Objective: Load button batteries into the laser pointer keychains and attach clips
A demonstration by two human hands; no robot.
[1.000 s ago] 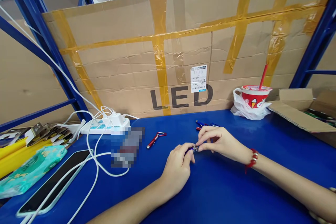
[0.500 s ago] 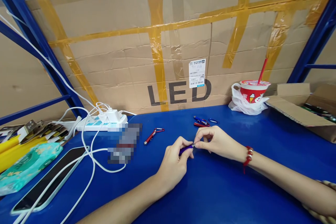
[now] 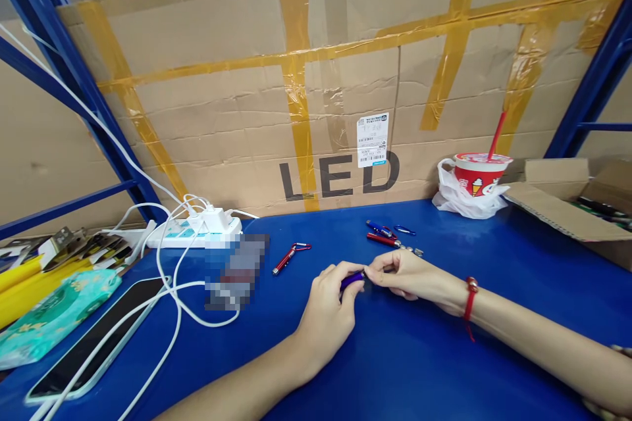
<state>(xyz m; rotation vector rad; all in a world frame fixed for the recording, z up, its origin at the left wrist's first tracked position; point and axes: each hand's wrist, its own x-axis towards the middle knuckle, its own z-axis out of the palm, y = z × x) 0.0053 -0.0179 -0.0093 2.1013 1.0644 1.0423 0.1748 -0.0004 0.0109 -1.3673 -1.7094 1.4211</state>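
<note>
My left hand (image 3: pixel 332 316) is closed round a small blue-purple cylinder (image 3: pixel 351 280) above the blue table. Thumb and forefinger of my right hand (image 3: pixel 405 274) pinch together at the cylinder's right end; whatever they grip there is too small to make out. Just behind my right hand lie a blue penlight (image 3: pixel 378 228), a red penlight (image 3: pixel 382 239), a loose blue carabiner (image 3: pixel 405 230) and small silvery pieces (image 3: pixel 413 251). Left of my hands rests another red penlight (image 3: pixel 284 260) with a red carabiner attached.
A red cup (image 3: pixel 476 177) with a straw stands in a white bag at back right, beside an open cardboard box (image 3: pixel 567 210). On the left are a power strip (image 3: pixel 172 233), white cables, a phone (image 3: pixel 99 335) and a green packet (image 3: pixel 64 312). Cardboard stands behind.
My right hand has turned slightly and stays at the cylinder's end. The silvery pieces behind it now show more. The whole view has shifted a little.
</note>
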